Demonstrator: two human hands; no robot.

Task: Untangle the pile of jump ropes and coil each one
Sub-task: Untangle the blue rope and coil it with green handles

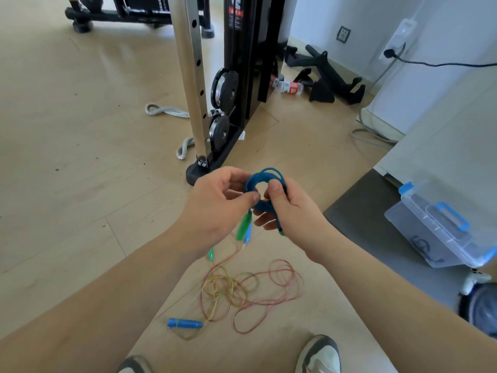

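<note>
blue jump rope coil [265,184] at frame centre, pinched by left hand [220,201] and right hand [289,208], green handle [243,224] dangling below, tangled red-yellow ropes [250,289] on the floor [80,157] at lower centre

Premises: a room fitted out for exercise, apparently a home gym.

Evidence: a cable weight machine [250,49] stands on the wood-look floor [80,130], with a drilled steel upright [192,76] and pulleys [224,88] near its foot. A second black equipment frame [113,16] stands behind it. Black pull handles [320,59] and grey rope grips [165,110] lie beside the machine, and a water bottle [289,87] lies against its base. A coiled blue jump rope [262,175] and loose thin jump ropes [250,289] are also present.

Domestic signs: white walls with a wall socket [343,34] and a power strip [400,36], a grey mat [363,211], and a clear storage box [441,224] with blue clips.
</note>
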